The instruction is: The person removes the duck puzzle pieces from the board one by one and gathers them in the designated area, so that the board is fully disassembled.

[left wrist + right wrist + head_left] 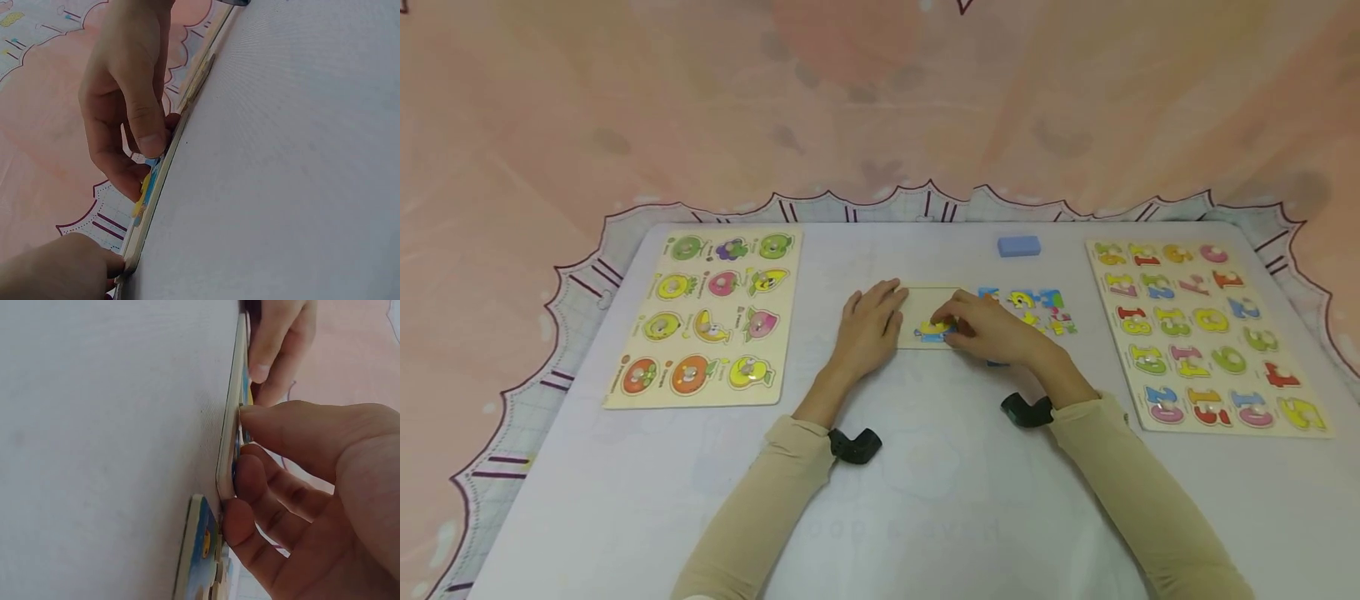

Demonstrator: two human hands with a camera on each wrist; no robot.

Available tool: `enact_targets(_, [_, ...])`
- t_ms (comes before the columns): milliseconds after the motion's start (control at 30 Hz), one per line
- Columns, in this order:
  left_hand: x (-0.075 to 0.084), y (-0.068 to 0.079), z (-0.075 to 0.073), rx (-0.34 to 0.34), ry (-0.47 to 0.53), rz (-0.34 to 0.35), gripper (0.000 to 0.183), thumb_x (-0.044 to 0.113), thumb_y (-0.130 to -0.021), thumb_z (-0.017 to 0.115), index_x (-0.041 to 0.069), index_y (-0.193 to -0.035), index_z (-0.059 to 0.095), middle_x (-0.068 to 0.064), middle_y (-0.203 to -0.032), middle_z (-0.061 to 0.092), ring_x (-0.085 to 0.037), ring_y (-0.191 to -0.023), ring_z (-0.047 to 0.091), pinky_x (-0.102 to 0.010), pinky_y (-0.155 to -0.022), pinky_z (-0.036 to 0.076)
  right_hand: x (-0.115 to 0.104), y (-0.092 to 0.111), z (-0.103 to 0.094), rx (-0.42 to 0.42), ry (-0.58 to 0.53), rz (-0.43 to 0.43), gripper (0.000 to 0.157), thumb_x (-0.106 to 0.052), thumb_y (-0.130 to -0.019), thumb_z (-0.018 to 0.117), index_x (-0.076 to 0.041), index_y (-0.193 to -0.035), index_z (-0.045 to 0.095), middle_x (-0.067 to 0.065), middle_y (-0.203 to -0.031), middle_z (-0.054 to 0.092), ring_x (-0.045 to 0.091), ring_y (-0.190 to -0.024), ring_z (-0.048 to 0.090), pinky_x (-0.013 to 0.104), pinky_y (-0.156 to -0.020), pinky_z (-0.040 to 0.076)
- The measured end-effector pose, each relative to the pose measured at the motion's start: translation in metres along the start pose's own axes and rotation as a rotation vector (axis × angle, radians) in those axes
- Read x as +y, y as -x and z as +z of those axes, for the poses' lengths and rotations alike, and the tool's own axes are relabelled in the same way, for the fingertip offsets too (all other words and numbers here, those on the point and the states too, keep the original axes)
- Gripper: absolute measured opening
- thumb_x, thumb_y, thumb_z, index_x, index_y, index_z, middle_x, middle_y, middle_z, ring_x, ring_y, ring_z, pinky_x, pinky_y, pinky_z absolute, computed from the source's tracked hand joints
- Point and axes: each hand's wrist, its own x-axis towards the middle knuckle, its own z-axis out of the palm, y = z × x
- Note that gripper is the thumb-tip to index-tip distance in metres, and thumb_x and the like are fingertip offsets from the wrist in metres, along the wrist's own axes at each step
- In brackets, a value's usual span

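Note:
A small pale wooden puzzle board (928, 296) lies flat on the table between the hands. Its lower middle carries a joined yellow-and-blue picture part (931, 332). My left hand (868, 332) rests at the board's left edge, fingers extended; in the left wrist view its thumb touches the board's rim (132, 253). My right hand (996, 327) bends over the board's right half. Its thumb and fingers pinch a puzzle piece against the board, mostly hidden by the fingers. Loose puzzle pieces (1051, 312) in blue, yellow and pink lie just right of the board, partly under the right hand.
A fruit peg board (698, 398) lies at the left and a number peg board (1232, 427) at the right. A blue block (1018, 246) sits behind the loose pieces. The white table (925, 500) ends at a patterned cloth (880, 117).

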Motion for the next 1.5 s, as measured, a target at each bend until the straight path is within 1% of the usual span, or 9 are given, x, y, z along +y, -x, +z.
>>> enact_targets(167, [-0.001, -0.001, 0.000, 0.010, 0.002, 0.009, 0.040, 0.018, -0.098, 0.046, 0.013, -0.137, 0.050, -0.004, -0.148, 0.042, -0.023, -0.141, 0.032, -0.051, -0.117, 0.017, 0.002, 0.000, 0.001, 0.037, -0.046, -0.005, 0.025, -0.011, -0.089, 0.063, -0.009, -0.114, 0.062, 0.004, -0.103, 0.060, 0.014, -0.078, 0.052, 0.027, -0.069, 0.044])
enact_targets(267, [-0.001, -0.001, 0.001, 0.019, 0.001, 0.015, 0.039, 0.018, -0.098, 0.046, 0.012, -0.136, 0.051, -0.004, -0.147, 0.043, -0.024, -0.140, 0.033, -0.052, -0.116, 0.018, 0.002, 0.000, 0.000, 0.070, -0.086, -0.001, 0.018, -0.011, -0.091, 0.061, -0.011, -0.108, 0.062, 0.002, -0.100, 0.061, 0.014, -0.077, 0.055, 0.027, -0.068, 0.048])
enact_targets(433, [-0.002, -0.001, 0.001, 0.029, -0.003, 0.015, 0.040, 0.018, -0.097, 0.046, 0.012, -0.136, 0.052, -0.005, -0.147, 0.043, -0.024, -0.140, 0.034, -0.052, -0.116, 0.018, 0.003, 0.001, -0.001, 0.091, -0.146, 0.012, 0.006, -0.016, -0.093, 0.059, -0.015, -0.099, 0.060, -0.002, -0.094, 0.062, 0.013, -0.075, 0.056, 0.026, -0.063, 0.048])
enact_targets(667, [-0.002, 0.000, 0.002, 0.024, -0.003, 0.011, 0.040, 0.018, -0.097, 0.045, 0.012, -0.136, 0.051, -0.004, -0.147, 0.043, -0.022, -0.140, 0.033, -0.051, -0.116, 0.018, 0.009, 0.009, -0.008, 0.079, -0.204, 0.039, 0.004, -0.018, -0.093, 0.059, -0.016, -0.097, 0.059, 0.000, -0.087, 0.063, 0.015, -0.077, 0.057, 0.027, -0.063, 0.048])
enact_targets(867, [-0.002, 0.000, 0.002, 0.027, 0.003, 0.009, 0.040, 0.018, -0.097, 0.045, 0.013, -0.137, 0.051, -0.004, -0.148, 0.042, -0.022, -0.140, 0.033, -0.051, -0.116, 0.017, 0.013, 0.014, -0.013, 0.058, -0.211, 0.068, 0.005, -0.020, -0.093, 0.059, -0.017, -0.097, 0.058, 0.000, -0.086, 0.062, 0.016, -0.077, 0.056, 0.027, -0.060, 0.048])
enact_targets(1000, [-0.001, 0.000, 0.002, 0.032, 0.002, 0.009, 0.040, 0.018, -0.097, 0.045, 0.013, -0.136, 0.051, -0.004, -0.147, 0.043, -0.023, -0.140, 0.033, -0.051, -0.116, 0.017, 0.015, 0.018, -0.015, 0.050, -0.228, 0.071, 0.004, -0.018, -0.092, 0.058, -0.015, -0.096, 0.058, 0.000, -0.084, 0.061, 0.017, -0.077, 0.055, 0.026, -0.059, 0.046])
enact_targets(1200, [-0.001, 0.000, 0.002, 0.018, 0.001, -0.003, 0.041, 0.019, -0.097, 0.045, 0.013, -0.138, 0.050, -0.003, -0.148, 0.041, -0.021, -0.141, 0.031, -0.050, -0.117, 0.015, 0.020, 0.023, -0.020, 0.047, -0.227, 0.064, 0.004, -0.013, -0.092, 0.057, -0.012, -0.097, 0.058, 0.002, -0.088, 0.062, 0.017, -0.082, 0.054, 0.026, -0.067, 0.046])
enact_targets(1300, [-0.001, 0.000, 0.002, 0.014, 0.001, -0.004, 0.041, 0.019, -0.097, 0.045, 0.013, -0.138, 0.049, -0.003, -0.149, 0.041, -0.021, -0.142, 0.031, -0.050, -0.117, 0.014, 0.023, 0.025, -0.023, 0.054, -0.230, 0.064, 0.005, -0.014, -0.093, 0.056, -0.011, -0.097, 0.057, 0.003, -0.090, 0.062, 0.017, -0.084, 0.053, 0.027, -0.071, 0.046])
enact_targets(1500, [-0.002, 0.000, 0.003, 0.022, -0.004, 0.001, 0.040, 0.019, -0.097, 0.045, 0.012, -0.137, 0.050, -0.004, -0.148, 0.042, -0.022, -0.141, 0.032, -0.050, -0.117, 0.016, 0.027, 0.028, -0.027, 0.054, -0.203, 0.065, 0.003, -0.013, -0.093, 0.057, -0.011, -0.096, 0.056, 0.003, -0.089, 0.060, 0.019, -0.083, 0.054, 0.027, -0.070, 0.046])
